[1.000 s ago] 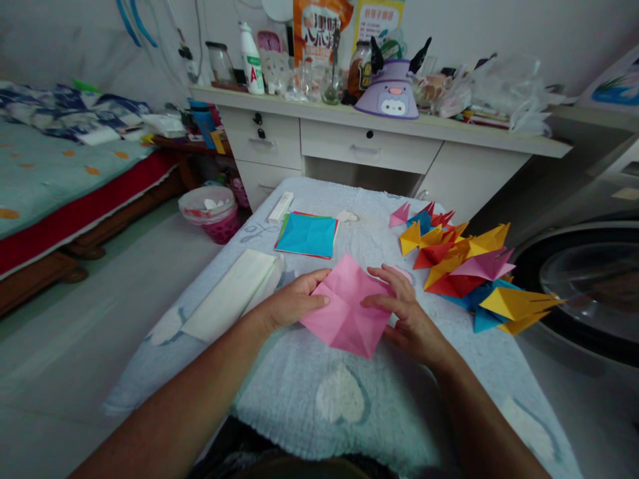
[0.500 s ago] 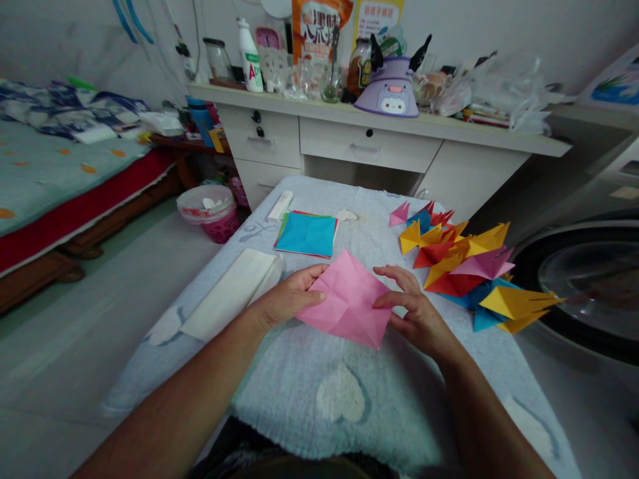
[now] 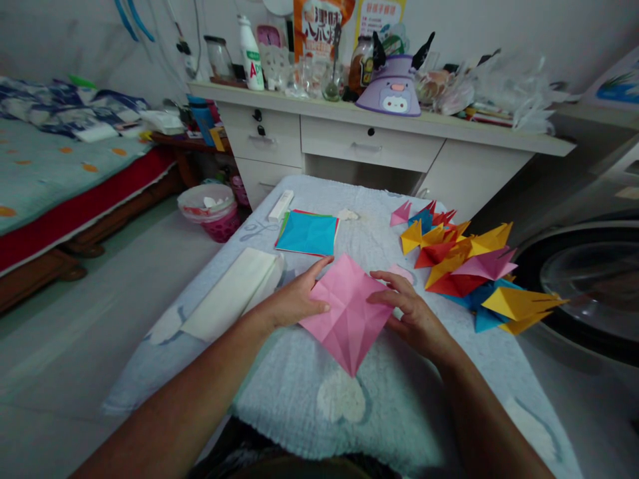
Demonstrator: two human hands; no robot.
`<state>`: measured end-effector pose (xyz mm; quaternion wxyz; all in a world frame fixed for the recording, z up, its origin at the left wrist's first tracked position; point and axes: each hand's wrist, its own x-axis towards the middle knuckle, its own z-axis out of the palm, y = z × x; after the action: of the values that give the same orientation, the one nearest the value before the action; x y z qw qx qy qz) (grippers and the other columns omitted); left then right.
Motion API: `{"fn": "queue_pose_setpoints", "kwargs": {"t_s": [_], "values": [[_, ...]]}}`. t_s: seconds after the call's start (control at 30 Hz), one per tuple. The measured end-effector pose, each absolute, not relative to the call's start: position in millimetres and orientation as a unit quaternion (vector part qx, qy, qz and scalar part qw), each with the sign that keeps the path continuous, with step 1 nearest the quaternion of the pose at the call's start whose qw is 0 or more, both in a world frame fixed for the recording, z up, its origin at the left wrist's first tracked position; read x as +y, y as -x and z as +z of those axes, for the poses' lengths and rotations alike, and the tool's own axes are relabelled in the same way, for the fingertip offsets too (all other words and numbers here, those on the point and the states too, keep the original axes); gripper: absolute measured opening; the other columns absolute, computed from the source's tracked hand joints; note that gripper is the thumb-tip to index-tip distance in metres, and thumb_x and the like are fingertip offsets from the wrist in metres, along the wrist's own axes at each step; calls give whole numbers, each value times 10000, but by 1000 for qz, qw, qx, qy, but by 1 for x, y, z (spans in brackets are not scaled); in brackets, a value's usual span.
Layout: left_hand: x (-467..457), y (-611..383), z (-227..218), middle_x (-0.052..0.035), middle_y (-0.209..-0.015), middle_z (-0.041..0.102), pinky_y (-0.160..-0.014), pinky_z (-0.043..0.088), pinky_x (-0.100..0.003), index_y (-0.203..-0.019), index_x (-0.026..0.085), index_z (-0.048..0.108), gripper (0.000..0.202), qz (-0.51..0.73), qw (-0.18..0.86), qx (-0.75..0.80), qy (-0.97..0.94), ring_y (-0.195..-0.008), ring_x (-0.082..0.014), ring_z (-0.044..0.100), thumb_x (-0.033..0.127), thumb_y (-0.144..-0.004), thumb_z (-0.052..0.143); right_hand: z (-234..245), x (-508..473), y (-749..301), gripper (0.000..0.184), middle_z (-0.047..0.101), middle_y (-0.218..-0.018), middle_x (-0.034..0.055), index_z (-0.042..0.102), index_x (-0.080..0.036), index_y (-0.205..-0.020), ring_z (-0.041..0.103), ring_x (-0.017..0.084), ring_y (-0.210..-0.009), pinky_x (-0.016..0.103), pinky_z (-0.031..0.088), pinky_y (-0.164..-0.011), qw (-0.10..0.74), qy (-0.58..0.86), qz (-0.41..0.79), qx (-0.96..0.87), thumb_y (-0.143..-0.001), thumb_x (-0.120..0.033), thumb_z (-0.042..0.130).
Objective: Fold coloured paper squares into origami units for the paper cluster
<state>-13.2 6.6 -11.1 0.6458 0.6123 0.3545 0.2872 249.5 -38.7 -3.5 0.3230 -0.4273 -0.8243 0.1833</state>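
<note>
A creased pink square of origami paper (image 3: 347, 313) is spread out in front of me, one corner pointing toward my body. My left hand (image 3: 299, 299) grips its left corner, thumb on top and fingers mostly hidden beneath. At the right corner, my right hand (image 3: 407, 309) holds the sheet with bent fingers. Just beyond lies a stack of coloured paper squares (image 3: 307, 232), blue uppermost, with red and green edges showing. Several folded paper cranes (image 3: 462, 256) in yellow, red, pink and blue are lined up to the right.
A cloth with heart shapes covers the table (image 3: 344, 399). A folded pale sheet (image 3: 229, 293) and a small white box (image 3: 281, 205) lie on its left side. Behind stands a white cabinet (image 3: 369, 143) with drawers; a pink bin (image 3: 212, 209) is on the floor.
The pink paper has turned so that its near corner now points straight toward me, and it lies more open. Both hands have shifted slightly with it.
</note>
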Motion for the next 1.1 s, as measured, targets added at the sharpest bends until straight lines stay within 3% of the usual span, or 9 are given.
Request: {"fn": "queue_pose_setpoints", "kwargs": {"t_s": [0.13, 0.3, 0.43, 0.53, 0.7, 0.83, 0.97, 1.1], "values": [[7, 13, -7, -159, -1353, 544, -791, 507, -318, -1491, 178, 220, 935, 295, 668, 338, -594, -1012, -232, 632, 218, -694, 707, -5, -37, -253, 179, 523, -1369, 84, 720, -268, -897, 489, 279, -1267, 494, 414, -1022, 320, 431, 206, -818, -834, -141, 610], [10, 16, -7, -81, -1075, 678, -750, 497, -279, -1211, 132, 579, 523, 259, 620, 359, -648, -898, -203, 642, 261, -713, 673, -5, -37, -255, 112, 536, -1363, 90, 699, -234, -854, 584, 246, -1149, 423, 463, -950, 335, 447, 267, -785, -825, -162, 619], [12, 18, -8, -20, -834, 668, -607, 448, -229, -969, 129, 660, 298, 215, 583, 398, -675, -701, -152, 599, 310, -732, 653, -1, -37, -254, 56, 630, -1119, 76, 670, -211, -824, 624, 195, -970, 330, 477, -851, 335, 437, 328, -767, -854, -224, 625], [12, 18, -10, 13, -739, 621, -537, 383, -196, -906, 138, 650, 240, 206, 582, 399, -678, -614, -116, 541, 340, -777, 626, 0, -37, -251, 156, 624, -958, 57, 646, -193, -771, 601, 181, -877, 299, 457, -790, 341, 440, 350, -754, -875, -305, 619], [11, 17, -8, -25, -871, 656, -649, 450, -240, -937, 158, 652, 349, 245, 582, 391, -670, -775, -163, 588, 473, -895, 507, -3, -39, -247, 189, 549, -778, 9, 594, -191, -782, 522, 152, -727, 265, 404, -672, 368, 483, 344, -716, -895, -343, 580], [10, 21, -1, -70, -1109, 645, -839, 473, -308, -1144, 174, 608, 480, 295, 606, 324, -664, -1004, -223, 595, 558, -864, 543, -11, -41, -245, 174, 519, -736, -12, 577, -194, -809, 477, 138, -675, 248, 371, -618, 392, 513, 358, -675, -883, -350, 585], [10, 21, 0, -91, -1226, 601, -938, 453, -358, -1257, 170, 536, 692, 292, 586, 312, -689, -1095, -258, 573, 410, -664, 800, -18, -41, -245, 161, 544, -759, -8, 565, -199, -840, 496, 142, -688, 244, 381, -618, 414, 515, 378, -648, -871, -354, 597], [11, 15, -5, -75, -1116, 651, -846, 485, -326, -1169, 157, 579, 476, 297, 571, 367, -672, -986, -221, 619, 314, -741, 717, -20, -40, -243, 152, 537, -778, -11, 532, -212, -855, 508, 140, -703, 238, 388, -622, 429, 510, 383, -639, -861, -344, 607]]}}
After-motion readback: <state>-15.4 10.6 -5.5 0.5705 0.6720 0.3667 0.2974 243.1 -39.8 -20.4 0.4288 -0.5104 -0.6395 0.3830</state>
